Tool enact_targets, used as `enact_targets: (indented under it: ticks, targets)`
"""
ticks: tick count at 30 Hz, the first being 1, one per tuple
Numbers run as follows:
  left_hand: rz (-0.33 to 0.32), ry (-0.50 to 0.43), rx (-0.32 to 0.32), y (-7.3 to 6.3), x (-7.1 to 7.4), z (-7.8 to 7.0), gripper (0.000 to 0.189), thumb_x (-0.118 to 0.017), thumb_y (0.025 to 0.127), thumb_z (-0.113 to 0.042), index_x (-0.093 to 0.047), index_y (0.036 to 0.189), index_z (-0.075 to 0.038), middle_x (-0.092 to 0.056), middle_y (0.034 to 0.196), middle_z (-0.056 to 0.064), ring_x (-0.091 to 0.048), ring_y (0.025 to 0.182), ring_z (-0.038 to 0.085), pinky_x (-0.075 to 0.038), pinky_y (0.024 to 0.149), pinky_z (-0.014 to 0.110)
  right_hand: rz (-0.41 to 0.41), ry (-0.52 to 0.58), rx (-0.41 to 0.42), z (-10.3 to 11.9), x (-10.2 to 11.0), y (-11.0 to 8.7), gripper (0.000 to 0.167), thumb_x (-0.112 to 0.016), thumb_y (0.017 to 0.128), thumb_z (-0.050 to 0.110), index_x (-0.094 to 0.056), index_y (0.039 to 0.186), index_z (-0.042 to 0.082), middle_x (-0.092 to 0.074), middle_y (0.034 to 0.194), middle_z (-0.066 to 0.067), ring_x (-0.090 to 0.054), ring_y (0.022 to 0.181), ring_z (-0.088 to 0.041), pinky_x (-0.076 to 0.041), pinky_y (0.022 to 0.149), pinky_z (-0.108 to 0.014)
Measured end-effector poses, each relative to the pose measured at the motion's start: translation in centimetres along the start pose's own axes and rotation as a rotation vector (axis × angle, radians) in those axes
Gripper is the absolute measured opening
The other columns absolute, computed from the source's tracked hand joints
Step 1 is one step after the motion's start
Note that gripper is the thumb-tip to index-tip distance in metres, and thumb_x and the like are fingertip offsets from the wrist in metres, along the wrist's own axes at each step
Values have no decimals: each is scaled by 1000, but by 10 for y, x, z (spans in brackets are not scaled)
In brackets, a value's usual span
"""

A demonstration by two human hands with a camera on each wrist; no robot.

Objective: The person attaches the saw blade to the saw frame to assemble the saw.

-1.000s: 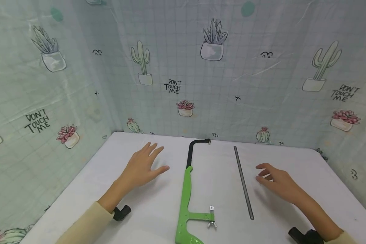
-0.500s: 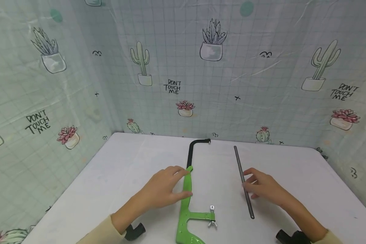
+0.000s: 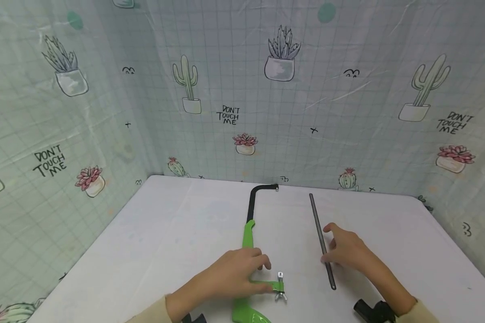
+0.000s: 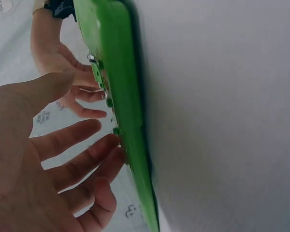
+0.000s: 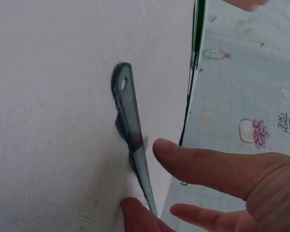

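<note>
A hacksaw frame [image 3: 248, 235] with a green handle and a black bent front bow lies on the white table, no blade fitted in it. My left hand [image 3: 235, 274] is over its handle, hiding part of it, fingers loosely bent. In the left wrist view the fingertips come right up to the green handle [image 4: 123, 82], and nothing is gripped. A grey hacksaw blade [image 3: 318, 224] lies flat to the right of the frame. My right hand [image 3: 346, 249] is at its near half; in the right wrist view thumb and fingers are spread around the blade [image 5: 130, 116], not pinching it.
A metal clamp with a wing nut [image 3: 280, 296] sits at the end of the frame's green crossbar. Black wrist devices [image 3: 375, 310] are worn on both arms. A cactus-print sheet [image 3: 226, 80] stands behind the white table [image 3: 178, 215].
My left hand has moved right and nearer, from beside the hacksaw frame to over its handle. My right hand has moved left to the blade. Frame and blade lie where they were.
</note>
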State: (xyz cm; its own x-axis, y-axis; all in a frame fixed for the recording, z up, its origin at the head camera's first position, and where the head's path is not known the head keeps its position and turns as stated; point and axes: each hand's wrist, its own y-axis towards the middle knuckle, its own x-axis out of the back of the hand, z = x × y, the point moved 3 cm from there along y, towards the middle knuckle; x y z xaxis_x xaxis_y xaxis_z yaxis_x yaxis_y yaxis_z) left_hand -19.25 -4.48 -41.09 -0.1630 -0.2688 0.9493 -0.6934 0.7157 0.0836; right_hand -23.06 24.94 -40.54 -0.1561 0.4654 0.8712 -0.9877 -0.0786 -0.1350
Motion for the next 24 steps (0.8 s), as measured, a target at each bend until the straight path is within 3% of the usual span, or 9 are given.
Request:
enact_targets:
  ticks: [8,24]
  targets:
    - [87,-38,32,-1,-7,-4,30,-74,88,-59,-69,98,-31,-58,88,-21,-54,82,-6,-46,74,20,4,5,-34,-2,-4,2,73,-90,73,12,-52,134,1,-69,96,-13,-62,66,-17,-52,63,-35]
    - [86,-33,-9,0,-16,1,26,-74,88,-56,-68,99,-34,-51,86,-22,-48,78,-6,-39,69,16,-35,-3,6,2,-8,-1,70,-87,73,5,-53,133,-2,-69,101,-17,-62,69,-18,-54,62,-35]
